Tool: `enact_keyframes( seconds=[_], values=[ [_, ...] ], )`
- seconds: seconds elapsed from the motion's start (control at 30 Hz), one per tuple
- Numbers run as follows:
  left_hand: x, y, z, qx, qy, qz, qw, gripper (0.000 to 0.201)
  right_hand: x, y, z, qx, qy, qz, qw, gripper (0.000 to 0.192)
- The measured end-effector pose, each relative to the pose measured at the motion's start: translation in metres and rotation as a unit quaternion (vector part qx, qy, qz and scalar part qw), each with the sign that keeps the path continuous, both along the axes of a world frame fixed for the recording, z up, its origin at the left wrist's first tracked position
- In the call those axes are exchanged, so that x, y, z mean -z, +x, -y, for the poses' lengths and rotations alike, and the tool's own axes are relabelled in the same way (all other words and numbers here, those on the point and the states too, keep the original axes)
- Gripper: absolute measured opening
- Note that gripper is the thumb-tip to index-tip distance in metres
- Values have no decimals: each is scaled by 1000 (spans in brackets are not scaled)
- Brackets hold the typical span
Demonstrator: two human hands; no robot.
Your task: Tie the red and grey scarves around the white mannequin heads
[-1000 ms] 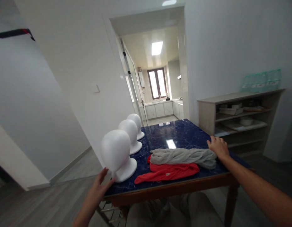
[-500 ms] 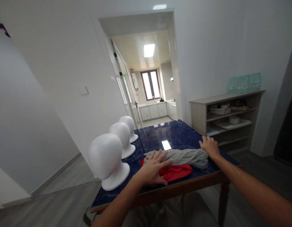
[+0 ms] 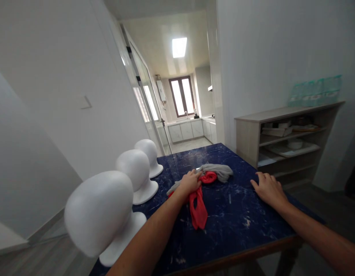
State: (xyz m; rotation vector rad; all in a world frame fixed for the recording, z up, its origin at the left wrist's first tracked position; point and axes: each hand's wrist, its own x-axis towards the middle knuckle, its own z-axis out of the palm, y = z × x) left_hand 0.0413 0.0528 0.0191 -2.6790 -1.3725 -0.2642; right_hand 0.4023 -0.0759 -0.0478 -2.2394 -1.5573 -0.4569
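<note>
My left hand point(image 3: 191, 181) is on a bunched pile of soft fabric, its fingers bent over the middle of a red cloth point(image 3: 198, 211). One looped end of the red cloth trails toward me, and a red coil shows beyond my fingers. A crumpled grey cloth point(image 3: 221, 171) lies with it, spreading out on both sides of the hand; part of the pile is hidden beneath my palm. My right hand point(image 3: 269, 188) rests at the table's right side with fingers apart and nothing in them.
Three white foam mannequin heads point(image 3: 101, 211) stand in a row along the left of the blue marbled table point(image 3: 231, 226). Behind the table's right corner is a shelf unit point(image 3: 247, 142) with bottles point(image 3: 316, 91) on top. A doorway opens onto a kitchen.
My left hand and both cloths have shifted away from the table's front edge, and the red cloth has stretched out. The camera has moved nearer the table. My right hand stays at the right side.
</note>
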Motion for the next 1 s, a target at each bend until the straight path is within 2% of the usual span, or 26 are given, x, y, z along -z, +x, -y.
enact_keyframes(
  seconds=[0.1, 0.13, 0.2, 0.27, 0.33, 0.37, 0.43, 0.5, 0.53, 0.57, 0.7, 0.8, 0.93, 1.0],
  values=[
    [-2, -13, -52, -205, -18, 42, 978, 56, 4, 4, -3, -5, -4, -9, 1000, 51],
    [-3, -19, -67, -253, -26, 48, 966, 56, 5, 6, -4, -4, -5, -13, 1000, 52],
    [-6, -31, -90, -306, -32, 55, 950, 63, 7, 7, -5, -2, -9, -22, 1000, 52],
    [-6, -41, -103, -333, -3, 61, 941, 76, 8, 9, -6, 0, -16, -30, 999, 51],
    [-2, -44, -104, -325, 55, 65, 942, 84, 9, 10, -6, -1, -21, -34, 999, 52],
    [0, -43, -100, -293, 85, 64, 950, 80, 9, 10, -7, -3, -23, -34, 999, 52],
    [6, -39, -87, -171, 101, 52, 979, 61, 9, 11, -7, -4, -23, -33, 999, 53],
    [11, -34, -69, -42, 57, 35, 997, 42, 8, 10, -7, -5, -22, -32, 999, 53],
    [12, -33, -59, -5, 34, 27, 999, 39, 7, 10, -7, -5, -22, -32, 999, 53],
    [13, -34, -48, 6, 22, 20, 1000, 41, 6, 9, -6, -4, -23, -32, 999, 53],
    [12, -49, -6, -69, 88, 3, 994, 51, -2, 3, -4, 3, -27, -26, 999, 51],
    [14, -65, 28, -78, 104, -1, 992, 51, -7, -2, -1, 3, -25, -22, 999, 48],
    [33, -79, 76, -47, 79, 22, 996, 54, -10, -9, 5, -9, -3, 3, 1000, 45],
    [45, -85, 99, -52, 52, 41, 996, 58, -11, -12, 8, -21, 10, 19, 1000, 44]
  ],
)
